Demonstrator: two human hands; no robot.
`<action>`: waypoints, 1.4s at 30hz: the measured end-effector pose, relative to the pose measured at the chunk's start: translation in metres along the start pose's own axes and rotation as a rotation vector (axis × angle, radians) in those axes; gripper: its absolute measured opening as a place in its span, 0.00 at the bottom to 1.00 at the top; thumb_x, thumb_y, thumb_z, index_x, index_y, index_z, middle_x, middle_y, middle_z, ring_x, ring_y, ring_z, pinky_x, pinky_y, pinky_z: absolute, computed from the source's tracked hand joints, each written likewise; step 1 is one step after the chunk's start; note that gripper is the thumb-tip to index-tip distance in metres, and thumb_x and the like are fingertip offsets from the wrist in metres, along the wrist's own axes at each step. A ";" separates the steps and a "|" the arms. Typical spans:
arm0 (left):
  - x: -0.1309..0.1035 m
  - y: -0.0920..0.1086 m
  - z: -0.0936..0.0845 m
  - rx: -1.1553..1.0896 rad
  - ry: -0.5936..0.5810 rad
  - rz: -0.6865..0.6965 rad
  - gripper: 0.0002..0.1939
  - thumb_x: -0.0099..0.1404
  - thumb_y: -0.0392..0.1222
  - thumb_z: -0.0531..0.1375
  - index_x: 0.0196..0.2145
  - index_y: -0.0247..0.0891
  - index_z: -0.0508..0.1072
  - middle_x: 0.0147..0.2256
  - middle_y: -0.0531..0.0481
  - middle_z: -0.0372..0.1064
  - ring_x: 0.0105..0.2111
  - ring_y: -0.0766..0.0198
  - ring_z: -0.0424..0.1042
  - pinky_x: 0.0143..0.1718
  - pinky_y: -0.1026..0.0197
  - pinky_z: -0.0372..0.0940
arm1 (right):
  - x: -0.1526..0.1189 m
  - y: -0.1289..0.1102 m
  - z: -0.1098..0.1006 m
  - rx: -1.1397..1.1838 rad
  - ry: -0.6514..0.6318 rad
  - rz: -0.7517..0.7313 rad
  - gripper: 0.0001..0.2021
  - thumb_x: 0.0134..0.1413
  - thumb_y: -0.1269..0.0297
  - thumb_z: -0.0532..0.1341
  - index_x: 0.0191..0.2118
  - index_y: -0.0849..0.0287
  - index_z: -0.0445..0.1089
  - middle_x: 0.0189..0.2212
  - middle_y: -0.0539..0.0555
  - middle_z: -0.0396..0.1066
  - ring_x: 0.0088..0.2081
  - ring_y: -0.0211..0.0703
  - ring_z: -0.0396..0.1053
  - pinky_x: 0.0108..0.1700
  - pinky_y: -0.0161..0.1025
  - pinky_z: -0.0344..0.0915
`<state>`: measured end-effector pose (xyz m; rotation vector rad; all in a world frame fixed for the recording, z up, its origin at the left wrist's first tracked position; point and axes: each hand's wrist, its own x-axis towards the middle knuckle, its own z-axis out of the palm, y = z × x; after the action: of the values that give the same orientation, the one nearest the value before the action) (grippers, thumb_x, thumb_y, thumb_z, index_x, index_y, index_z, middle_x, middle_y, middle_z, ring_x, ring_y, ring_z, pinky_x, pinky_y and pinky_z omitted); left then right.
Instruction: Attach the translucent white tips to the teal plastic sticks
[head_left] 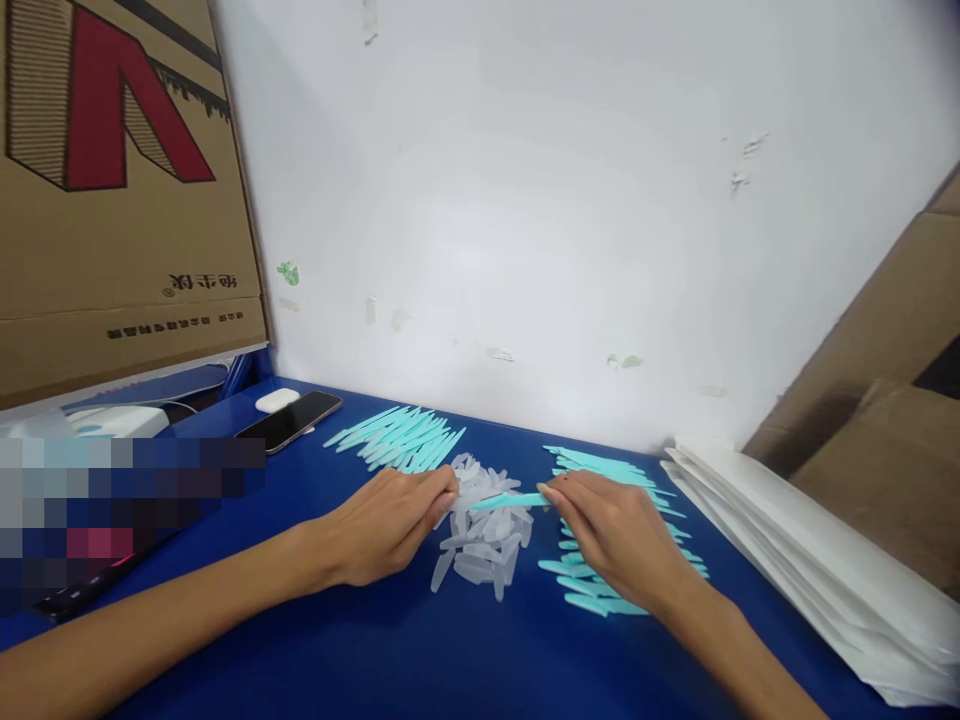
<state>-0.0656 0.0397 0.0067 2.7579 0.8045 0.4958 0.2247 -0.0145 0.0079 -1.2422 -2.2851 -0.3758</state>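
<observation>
My right hand (611, 525) pinches the end of a turquoise stick-like piece (510, 500), which points left over a heap of translucent caps (484, 560). My left hand (390, 520) is closed at the left side of that heap; a translucent cap seems to be between its fingertips, near the tip of the turquoise piece. Behind my left hand lies a pile of turquoise pieces (401, 435). More turquoise pieces (600, 590) are spread beneath and around my right hand.
On the blue table (337, 660), a phone (292, 420) and a white case (277, 400) lie at the back left. White folded sheets (810, 570) are stacked along the right. Cardboard boxes stand at both sides, and a white wall rises behind.
</observation>
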 end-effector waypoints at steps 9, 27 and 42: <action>0.000 0.003 0.004 0.000 0.023 0.040 0.10 0.78 0.42 0.43 0.41 0.41 0.61 0.26 0.57 0.62 0.21 0.66 0.54 0.26 0.61 0.49 | -0.001 -0.007 0.005 0.047 -0.028 -0.035 0.14 0.73 0.63 0.49 0.38 0.57 0.69 0.27 0.49 0.68 0.28 0.38 0.63 0.30 0.37 0.50; 0.000 0.009 0.006 -0.121 0.260 0.057 0.11 0.76 0.40 0.48 0.37 0.38 0.66 0.30 0.54 0.66 0.23 0.69 0.60 0.26 0.66 0.56 | 0.001 -0.034 0.019 0.097 0.216 -0.031 0.13 0.72 0.66 0.52 0.38 0.59 0.72 0.28 0.51 0.73 0.27 0.38 0.66 0.30 0.35 0.53; 0.005 -0.012 0.004 0.368 0.257 0.051 0.15 0.76 0.38 0.47 0.50 0.39 0.72 0.38 0.45 0.74 0.36 0.59 0.73 0.32 0.62 0.64 | 0.010 -0.018 -0.001 -0.140 0.179 0.156 0.16 0.72 0.61 0.48 0.59 0.55 0.65 0.46 0.56 0.72 0.42 0.44 0.72 0.36 0.37 0.63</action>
<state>-0.0661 0.0519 0.0004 3.0983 0.9706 0.7976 0.2055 -0.0179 0.0139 -1.3869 -2.0255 -0.5736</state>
